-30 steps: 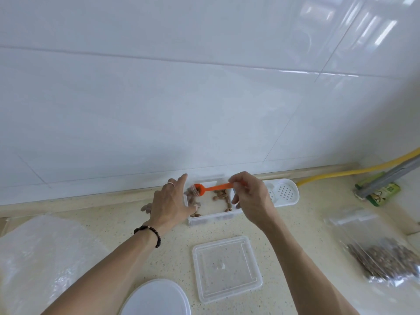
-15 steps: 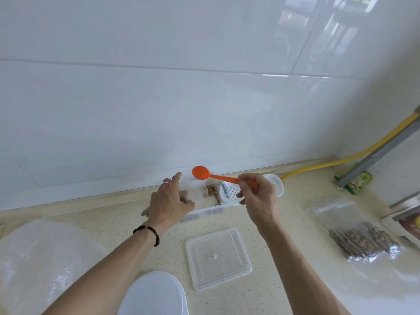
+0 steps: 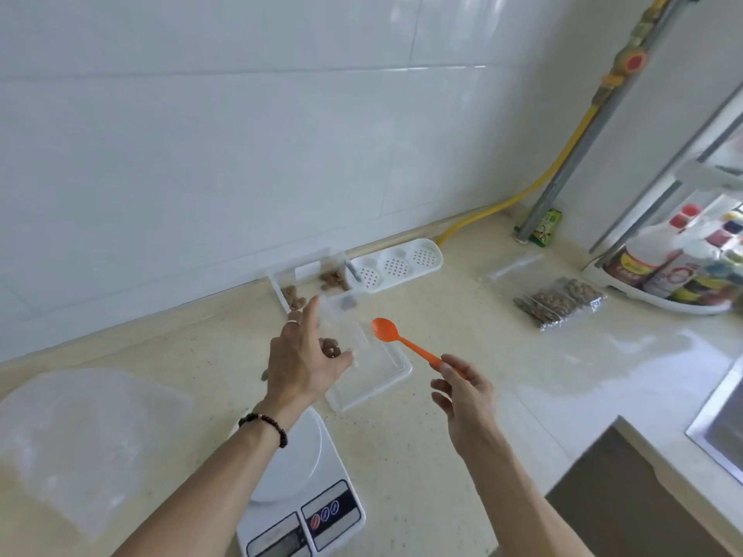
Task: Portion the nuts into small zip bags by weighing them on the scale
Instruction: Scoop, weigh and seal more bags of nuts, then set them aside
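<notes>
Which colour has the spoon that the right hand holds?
Orange. The spoon in the right hand shows best in the head view.

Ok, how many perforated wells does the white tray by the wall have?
3 in the tray: left well beside the nut container, middle well, right well nearest the hose. The container may hide more.

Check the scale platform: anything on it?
Nothing visibly rests on the scale; its far edge is hidden beneath the left hand and wrist, which hold a small zip bag of nuts above.
</notes>
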The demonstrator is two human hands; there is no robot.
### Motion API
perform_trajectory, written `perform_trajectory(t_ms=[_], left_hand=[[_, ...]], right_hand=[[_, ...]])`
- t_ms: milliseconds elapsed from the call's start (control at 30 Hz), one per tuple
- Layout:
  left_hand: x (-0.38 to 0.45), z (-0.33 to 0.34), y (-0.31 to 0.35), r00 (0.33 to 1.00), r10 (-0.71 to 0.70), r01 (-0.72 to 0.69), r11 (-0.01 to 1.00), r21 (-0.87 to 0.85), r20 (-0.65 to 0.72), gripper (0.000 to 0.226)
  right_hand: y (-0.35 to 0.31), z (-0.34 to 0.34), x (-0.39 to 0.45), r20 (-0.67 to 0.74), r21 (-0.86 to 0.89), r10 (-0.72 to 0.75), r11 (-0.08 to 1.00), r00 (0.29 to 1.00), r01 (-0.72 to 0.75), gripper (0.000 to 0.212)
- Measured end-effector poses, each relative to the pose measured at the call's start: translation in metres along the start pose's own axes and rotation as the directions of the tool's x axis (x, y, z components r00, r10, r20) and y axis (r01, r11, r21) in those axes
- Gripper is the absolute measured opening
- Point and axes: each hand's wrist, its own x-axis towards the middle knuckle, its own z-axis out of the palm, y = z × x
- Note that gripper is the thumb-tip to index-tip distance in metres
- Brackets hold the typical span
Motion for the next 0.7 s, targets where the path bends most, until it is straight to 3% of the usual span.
perform_trajectory(t_ms=[267, 467, 600, 700], left_hand=[[-0.040, 0.012, 0.006, 0.990, 0.086, -0.092, 0.994, 0.053, 0.110, 0.095], [-0.051, 0.011, 0.011, 0.984, 0.123, -0.133, 0.988, 0.072, 0.132, 0.098], [-0.055, 0.009, 0.013, 0.982, 0.133, -0.143, 0.988, 0.066, 0.131, 0.099], [-0.058, 0.006, 0.014, 0.984, 0.132, -0.141, 0.988, 0.062, 0.123, 0.098]], right_hand=[[0.080, -0.054, -0.031, -0.132, -0.005, 0.136, 0.990, 0.982, -0.138, 0.016], [0.082, -0.062, -0.035, -0.094, -0.218, 0.037, 0.974, 0.995, -0.057, 0.027], [0.079, -0.062, -0.034, -0.187, -0.593, -0.052, 0.802, 0.981, -0.070, 0.045], [0.052, -0.050, -0.041, -0.068, -0.557, -0.147, 0.826, 0.987, 0.085, 0.034]])
